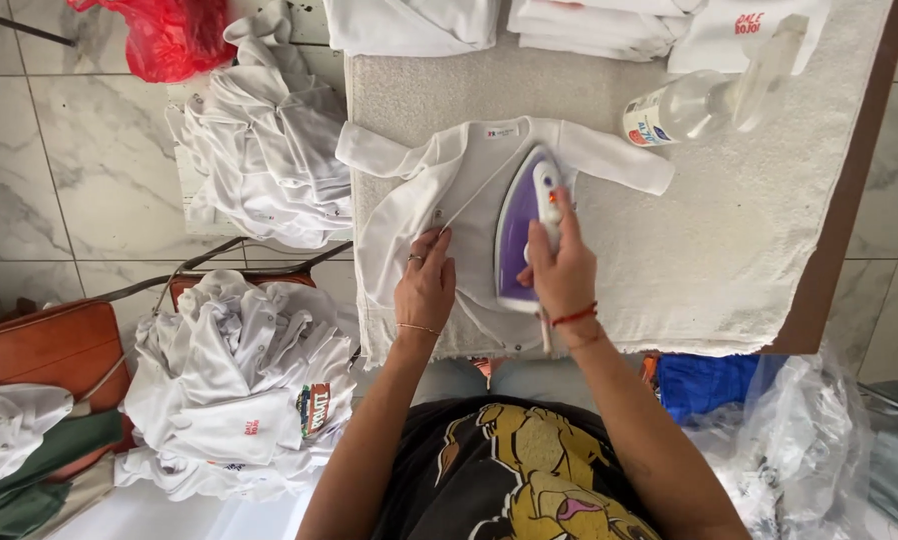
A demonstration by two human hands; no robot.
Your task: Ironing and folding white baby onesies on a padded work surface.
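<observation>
Small white long-sleeved baby garment [469,215] lies flat, front open, on pale towel-covered table [769,220], directly under both hands. Right hand [561,268] clenched round handle of purple-and-white steam iron [524,225], soleplate down on garment's right half. Left hand [425,285] flat, fingers spread, pressing garment's left front panel just beside iron. Clear plastic spray bottle [704,100] lies beyond right sleeve, apart from hands.

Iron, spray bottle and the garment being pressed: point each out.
iron [519,225], head view, on its purple body.
spray bottle [694,103], head view, on its clear body.
white garment [399,215], head view, on the folded-open front panel.
</observation>
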